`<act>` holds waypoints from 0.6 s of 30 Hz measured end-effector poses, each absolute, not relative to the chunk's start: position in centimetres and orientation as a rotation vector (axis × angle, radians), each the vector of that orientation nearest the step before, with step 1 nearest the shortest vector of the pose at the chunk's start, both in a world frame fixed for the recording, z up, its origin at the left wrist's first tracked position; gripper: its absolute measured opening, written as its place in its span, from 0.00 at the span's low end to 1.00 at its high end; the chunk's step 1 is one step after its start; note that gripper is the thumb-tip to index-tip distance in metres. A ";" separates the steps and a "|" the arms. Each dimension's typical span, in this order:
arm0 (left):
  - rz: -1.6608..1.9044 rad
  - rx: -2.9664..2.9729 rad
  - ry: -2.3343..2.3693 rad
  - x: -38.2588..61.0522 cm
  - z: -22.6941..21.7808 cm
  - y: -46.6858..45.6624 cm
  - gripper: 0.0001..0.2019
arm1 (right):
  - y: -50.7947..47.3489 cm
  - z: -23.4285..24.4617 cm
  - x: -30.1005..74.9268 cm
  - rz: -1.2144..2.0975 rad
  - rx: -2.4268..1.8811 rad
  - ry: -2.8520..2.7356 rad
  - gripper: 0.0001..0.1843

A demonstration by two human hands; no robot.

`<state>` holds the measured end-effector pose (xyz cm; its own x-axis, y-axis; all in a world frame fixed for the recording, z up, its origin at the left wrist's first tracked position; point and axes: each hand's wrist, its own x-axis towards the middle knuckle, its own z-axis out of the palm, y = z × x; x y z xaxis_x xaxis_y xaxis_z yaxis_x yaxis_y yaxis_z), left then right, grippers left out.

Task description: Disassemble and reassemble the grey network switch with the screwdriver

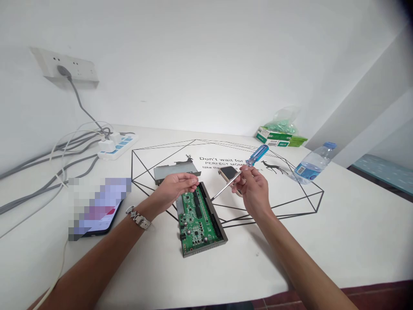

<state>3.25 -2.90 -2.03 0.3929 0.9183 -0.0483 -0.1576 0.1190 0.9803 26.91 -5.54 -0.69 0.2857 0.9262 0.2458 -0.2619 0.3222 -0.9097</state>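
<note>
My right hand (256, 189) grips a screwdriver (257, 156) with a clear blue handle, fingers around the shaft just below the handle. Its shaft slants down to the left, and the tip is near the edge of an open metal case. Inside that grey case lies a green circuit board (201, 221) with black chips. My left hand (174, 191) is closed in a pinch above the board's far end; whatever is between the fingertips is too small to make out. Behind my left hand lies a flat grey metal cover (176, 171), partly hidden by it.
A dark, gold-rimmed object (228, 172) sits behind my right hand. To the left are a phone (103, 206), a power strip (119, 146) and cables. A water bottle (312, 165) leans at the right, near green-white boxes (274, 135) by the wall.
</note>
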 end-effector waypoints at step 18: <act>1.149 0.831 0.804 5.5 -2.8 -3.9 0.07 | -5.9 -1.2 26.1 0.787 -0.791 -1.007 0.11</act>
